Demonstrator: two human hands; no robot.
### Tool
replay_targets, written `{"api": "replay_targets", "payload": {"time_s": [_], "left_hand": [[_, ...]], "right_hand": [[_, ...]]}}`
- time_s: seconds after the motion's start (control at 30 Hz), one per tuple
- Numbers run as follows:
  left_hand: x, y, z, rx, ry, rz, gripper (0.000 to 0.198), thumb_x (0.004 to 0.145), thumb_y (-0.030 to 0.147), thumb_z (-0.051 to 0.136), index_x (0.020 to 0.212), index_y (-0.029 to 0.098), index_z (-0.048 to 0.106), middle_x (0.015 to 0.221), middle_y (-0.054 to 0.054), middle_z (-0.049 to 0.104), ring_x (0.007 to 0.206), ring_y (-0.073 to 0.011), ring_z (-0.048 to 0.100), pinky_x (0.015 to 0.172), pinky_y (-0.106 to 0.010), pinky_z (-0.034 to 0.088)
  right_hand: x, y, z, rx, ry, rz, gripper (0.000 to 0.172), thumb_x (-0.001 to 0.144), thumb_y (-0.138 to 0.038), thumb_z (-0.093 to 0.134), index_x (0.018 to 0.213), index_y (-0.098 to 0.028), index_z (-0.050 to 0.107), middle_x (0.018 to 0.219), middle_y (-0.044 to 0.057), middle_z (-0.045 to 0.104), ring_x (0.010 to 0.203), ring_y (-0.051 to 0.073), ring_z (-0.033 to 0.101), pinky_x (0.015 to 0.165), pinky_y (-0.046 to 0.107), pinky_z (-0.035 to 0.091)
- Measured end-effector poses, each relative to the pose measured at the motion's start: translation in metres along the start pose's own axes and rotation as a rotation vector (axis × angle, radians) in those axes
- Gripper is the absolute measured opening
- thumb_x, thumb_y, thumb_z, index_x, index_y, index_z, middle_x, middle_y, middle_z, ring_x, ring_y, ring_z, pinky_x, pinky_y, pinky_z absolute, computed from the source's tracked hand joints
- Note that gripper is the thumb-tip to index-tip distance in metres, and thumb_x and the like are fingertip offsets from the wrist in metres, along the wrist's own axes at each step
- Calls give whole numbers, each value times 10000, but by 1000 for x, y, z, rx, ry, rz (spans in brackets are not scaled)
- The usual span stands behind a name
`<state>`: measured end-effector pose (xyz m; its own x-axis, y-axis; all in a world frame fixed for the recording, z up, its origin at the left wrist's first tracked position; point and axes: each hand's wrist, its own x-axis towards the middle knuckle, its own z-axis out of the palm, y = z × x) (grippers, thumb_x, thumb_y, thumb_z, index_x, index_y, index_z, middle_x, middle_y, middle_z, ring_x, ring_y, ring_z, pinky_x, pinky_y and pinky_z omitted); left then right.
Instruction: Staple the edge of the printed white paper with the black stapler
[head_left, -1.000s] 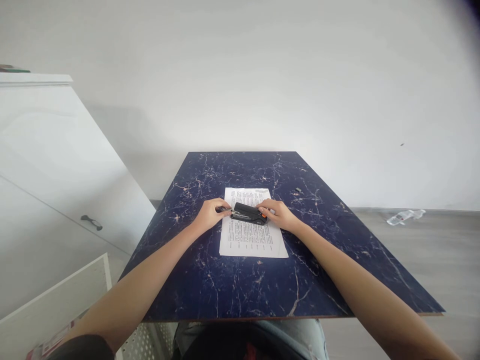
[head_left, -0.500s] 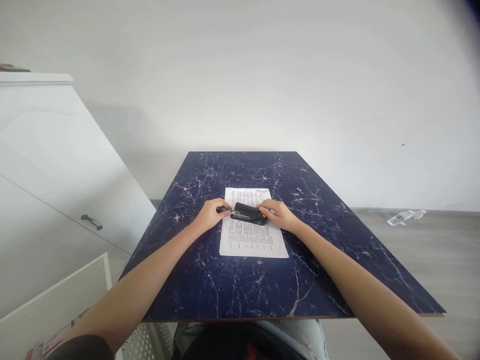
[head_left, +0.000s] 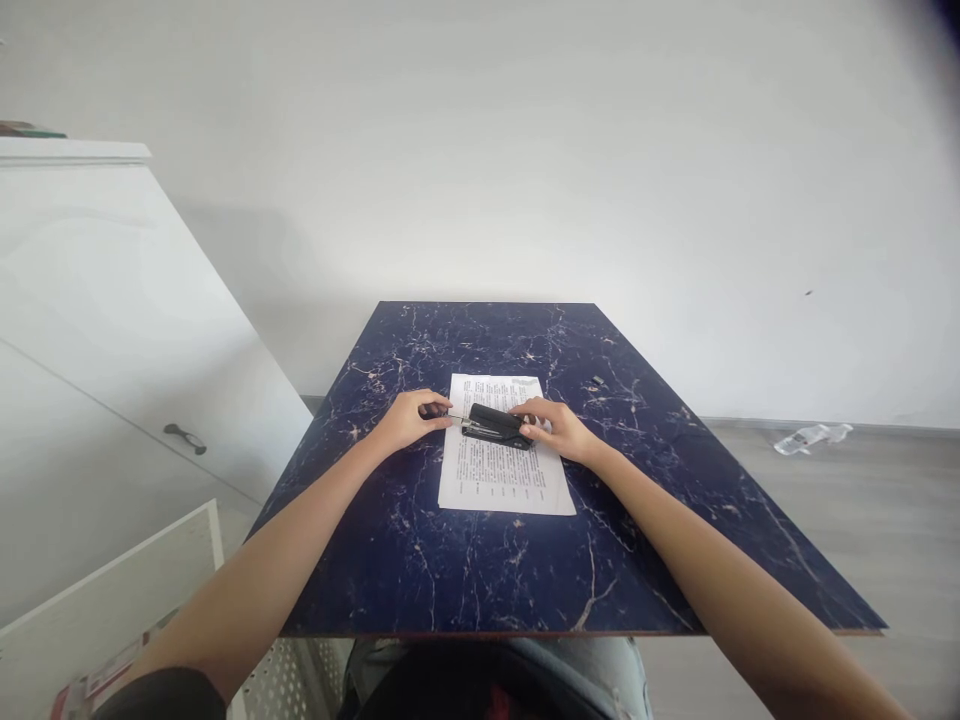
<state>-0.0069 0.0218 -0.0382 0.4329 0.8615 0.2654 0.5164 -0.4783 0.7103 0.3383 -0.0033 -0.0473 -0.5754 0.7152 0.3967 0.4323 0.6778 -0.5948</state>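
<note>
The paper (head_left: 506, 482) is white, closely printed in dark type, and lies flat just below the middle of the view; whether it is one sheet or several is unclear. The stapler (head_left: 496, 421), black and slim, is set crosswise over its far half, slightly slanted, the right end nearer and partly covered. A narrow gap separates top arm and base. A thin silvery piece (head_left: 459, 419) juts from the left end.
</note>
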Motion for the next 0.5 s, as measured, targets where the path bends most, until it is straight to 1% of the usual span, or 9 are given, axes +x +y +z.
{"api": "replay_targets", "payload": {"time_s": [0.07, 0.13, 0.2, 0.27, 0.3, 0.33, 0.4, 0.47, 0.5], "left_hand": [[0, -3, -7, -34, -25, -55, 248, 812, 335, 834, 1032, 228, 793, 948, -44, 793, 862, -195, 733, 807, -336, 558], [0, -4, -10, -77, -43, -104, 210, 812, 298, 822, 1006, 219, 799, 928, -49, 806, 859, -204, 755, 837, -349, 577], [0, -2, -9, -124, -44, -142, 193, 809, 286, 817, 987, 213, 802, 932, -57, 814, 872, -218, 771, 864, -364, 593], [-1, 3, -3, -175, -45, -170, 211, 803, 315, 824, 985, 208, 804, 935, -66, 817, 889, -232, 778, 883, -376, 602], [-2, 6, 1, -205, -53, -184, 232, 802, 332, 827, 995, 205, 803, 932, -72, 817, 886, -236, 779, 872, -378, 608], [-2, 9, 6, -241, -63, -200, 262, 802, 342, 827, 1021, 200, 800, 932, -79, 817, 871, -238, 779, 840, -374, 615], [-4, 15, 14, -326, -81, -230, 357, 805, 329, 820, 1134, 196, 774, 951, -94, 817, 817, -230, 771, 724, -346, 615], [-6, 20, 19, -411, -93, -254, 475, 801, 284, 813, 1260, 202, 717, 978, -105, 816, 759, -213, 755, 614, -303, 582], [-6, 22, 20, -447, -99, -262, 529, 793, 259, 812, 1305, 208, 688, 989, -109, 815, 747, -205, 750, 590, -287, 568]], "right_hand": [[0, -2, -1, -12, -49, -26, 464, 926, -551, 712, 1243, -213, 685, 1050, 86, 721, 879, 225, 642, 759, 345, 494], [0, -5, 0, -24, -88, -26, 498, 867, -512, 782, 1249, -210, 674, 1037, 79, 706, 861, 216, 634, 739, 331, 493], [0, -7, 3, -34, -85, 0, 442, 867, -427, 773, 1240, -213, 670, 1036, 71, 703, 851, 203, 634, 733, 318, 494], [0, -9, 6, -33, -57, 30, 392, 862, -363, 754, 1216, -214, 672, 1040, 64, 711, 840, 192, 636, 740, 314, 498], [0, -9, 7, -30, -42, 46, 395, 851, -353, 757, 1211, -214, 671, 1043, 61, 717, 830, 188, 636, 741, 313, 500], [0, -9, 8, -29, -31, 61, 412, 839, -352, 767, 1215, -216, 670, 1042, 58, 722, 818, 184, 634, 740, 313, 501], [0, -9, 10, -36, -14, 92, 468, 812, -360, 792, 1240, -223, 663, 1001, 43, 725, 781, 174, 620, 729, 312, 499], [0, -9, 10, -51, -2, 116, 519, 789, -358, 813, 1266, -233, 652, 932, 20, 716, 745, 164, 599, 728, 313, 494], [0, -9, 10, -57, 2, 123, 533, 780, -355, 821, 1271, -238, 648, 903, 9, 709, 734, 161, 590, 732, 313, 491]]}}
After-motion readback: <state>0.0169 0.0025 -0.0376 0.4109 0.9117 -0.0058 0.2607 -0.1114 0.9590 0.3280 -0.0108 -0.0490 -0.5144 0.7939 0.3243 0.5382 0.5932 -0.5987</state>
